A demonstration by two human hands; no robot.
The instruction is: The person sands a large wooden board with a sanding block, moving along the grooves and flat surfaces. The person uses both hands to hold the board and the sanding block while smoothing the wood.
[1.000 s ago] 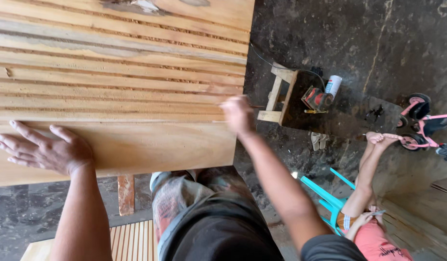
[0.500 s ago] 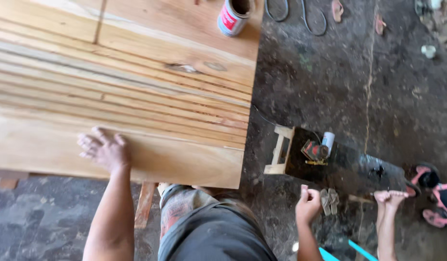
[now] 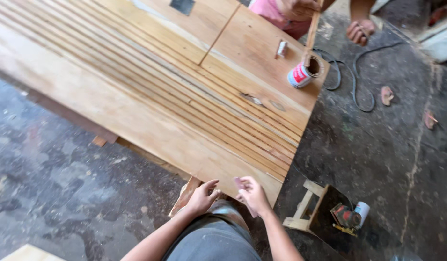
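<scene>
A wide wooden panel (image 3: 136, 111) with several thin strips (image 3: 184, 96) laid side by side along it fills the upper left. Both my hands are at its near corner. My left hand (image 3: 202, 195) hovers with fingers apart just below the panel's edge, holding nothing. My right hand (image 3: 255, 194) pinches a small flat pinkish piece (image 3: 240, 183) against that edge; what the piece is made of I cannot tell. My grey-clad lap (image 3: 213, 239) is below.
At the far end another person's hands (image 3: 358, 31) hold a wooden stick (image 3: 311, 34) in a red-and-white can (image 3: 300, 75). A black cable (image 3: 355, 84) loops over the dark floor. A small wooden stool (image 3: 304, 212), a red tool (image 3: 344, 215) and a white canister (image 3: 362, 210) sit at lower right.
My left hand has come off the panel's face and my right hand has come up from beside me. Both now meet at the near corner, the right one holding the pinkish piece.
</scene>
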